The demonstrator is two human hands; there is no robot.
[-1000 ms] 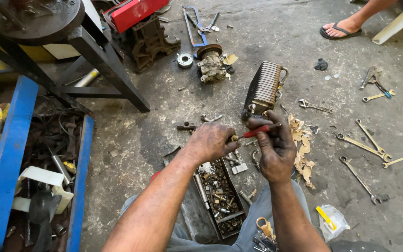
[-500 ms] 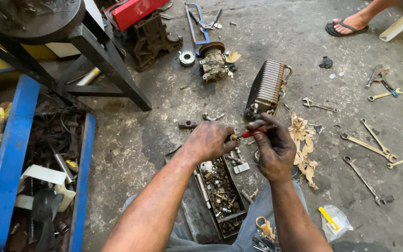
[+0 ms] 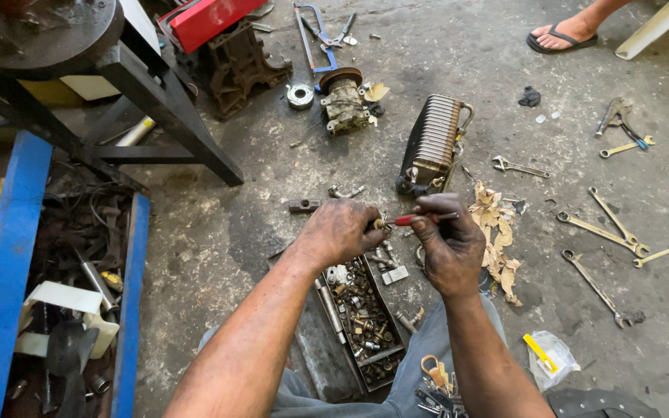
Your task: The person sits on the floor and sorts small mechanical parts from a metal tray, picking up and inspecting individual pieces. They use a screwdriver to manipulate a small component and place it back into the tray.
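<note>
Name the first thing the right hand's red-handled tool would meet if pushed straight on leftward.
Probably the small brass fitting pinched in the left hand; the right hand points the red-handled tool at it, though depth is unclear.

We see a red-handled tool (image 3: 410,220) pinched in the right hand (image 3: 449,246), both hands blackened with grease; the left hand (image 3: 339,232) holds a small brass-coloured fitting (image 3: 380,225); the ribbed cooler (image 3: 433,144) shows silver fins; the rack (image 3: 5,263) is bright blue; the floor (image 3: 458,70) is stained grey; the wrenches (image 3: 612,224) gleam silver; the case (image 3: 209,18) is red.
</note>
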